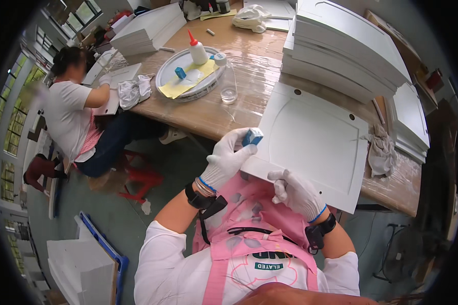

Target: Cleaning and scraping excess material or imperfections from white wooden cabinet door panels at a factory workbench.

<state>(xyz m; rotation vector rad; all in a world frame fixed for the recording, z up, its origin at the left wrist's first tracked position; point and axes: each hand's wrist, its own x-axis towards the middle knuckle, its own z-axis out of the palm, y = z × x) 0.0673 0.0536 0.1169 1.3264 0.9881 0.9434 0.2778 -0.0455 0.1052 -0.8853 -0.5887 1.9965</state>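
My left hand (225,158), in a white glove, is closed around a small blue block with a white end (252,136). It is held just over the left edge of a white cabinet-door-like panel (310,137). That panel has a recessed middle and two dark round holes by its far edge, and it lies partly on the table with its near edge over my lap. My right hand (296,193), also gloved, is at the panel's near edge. Its fingers are loosely bent and apart, with nothing visible in them.
Stacks of white panels (341,56) stand behind and to the right. A round white lid (163,76) carries a red-tipped bottle (197,52), yellow sandpaper-like sheet (175,90) and another blue block (180,72). A clear bottle (229,94) and grey rag (381,152) lie nearby. A co-worker (74,101) sits left.
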